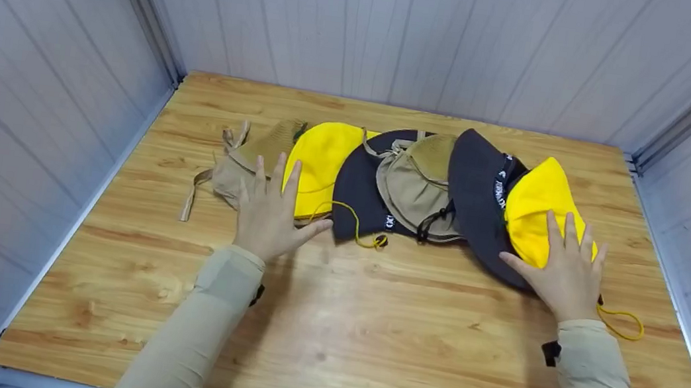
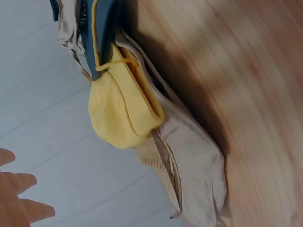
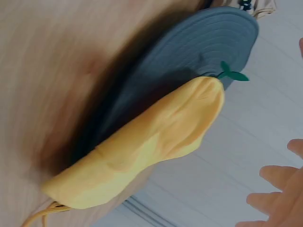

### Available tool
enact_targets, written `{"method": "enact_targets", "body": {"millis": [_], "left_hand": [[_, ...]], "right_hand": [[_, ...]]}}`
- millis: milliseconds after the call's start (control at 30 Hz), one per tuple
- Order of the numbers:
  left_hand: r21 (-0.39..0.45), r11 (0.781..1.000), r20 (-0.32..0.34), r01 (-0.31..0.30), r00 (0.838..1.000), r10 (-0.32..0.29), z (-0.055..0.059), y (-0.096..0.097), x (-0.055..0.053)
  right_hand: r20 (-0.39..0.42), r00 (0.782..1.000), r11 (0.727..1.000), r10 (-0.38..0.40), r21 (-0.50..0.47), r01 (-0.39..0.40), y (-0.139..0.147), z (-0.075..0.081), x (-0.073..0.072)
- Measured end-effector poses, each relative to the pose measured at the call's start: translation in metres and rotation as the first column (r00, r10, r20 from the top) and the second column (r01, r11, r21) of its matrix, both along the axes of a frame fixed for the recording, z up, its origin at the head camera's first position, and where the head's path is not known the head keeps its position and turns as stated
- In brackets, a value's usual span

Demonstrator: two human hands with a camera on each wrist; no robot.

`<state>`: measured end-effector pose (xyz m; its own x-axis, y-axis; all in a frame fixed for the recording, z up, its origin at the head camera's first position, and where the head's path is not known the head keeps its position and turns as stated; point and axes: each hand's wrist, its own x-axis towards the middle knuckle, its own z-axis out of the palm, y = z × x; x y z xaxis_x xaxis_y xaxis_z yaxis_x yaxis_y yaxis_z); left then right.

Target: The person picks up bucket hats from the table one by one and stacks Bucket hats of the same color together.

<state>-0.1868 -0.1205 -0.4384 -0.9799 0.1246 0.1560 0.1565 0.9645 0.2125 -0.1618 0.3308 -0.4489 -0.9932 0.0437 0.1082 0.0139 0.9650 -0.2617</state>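
Several sun hats lie overlapped in a row on the wooden table. My left hand (image 1: pixel 267 220), fingers spread and holding nothing, is over the left end, overlapping a beige hat (image 1: pixel 228 184) and a yellow hat (image 1: pixel 324 151) in the head view. Right of these lie a dark hat (image 1: pixel 355 198), another beige hat (image 1: pixel 415 193) and a second dark hat (image 1: pixel 474 204). My right hand (image 1: pixel 568 277) is spread in front of the rightmost yellow hat (image 1: pixel 539 193), which sits against that dark brim. A green sprout (image 3: pixel 232 74) tops this yellow hat in the right wrist view.
Pale panel walls (image 1: pixel 367 30) enclose the wooden table (image 1: pixel 366 343) at the back and both sides. Yellow cords (image 1: pixel 630 335) trail from the yellow hats. A beige strap (image 1: pixel 188 200) hangs off the left end of the row.
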Motion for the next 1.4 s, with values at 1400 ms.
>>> {"method": "enact_targets", "body": {"millis": [1400], "left_hand": [[0.782,0.619,0.240,-0.070,0.951,-0.196,-0.020,0.082,0.021]], "right_hand": [[-0.010,0.986,0.984,-0.164,-0.073,0.163,0.032,-0.060,0.008]]}}
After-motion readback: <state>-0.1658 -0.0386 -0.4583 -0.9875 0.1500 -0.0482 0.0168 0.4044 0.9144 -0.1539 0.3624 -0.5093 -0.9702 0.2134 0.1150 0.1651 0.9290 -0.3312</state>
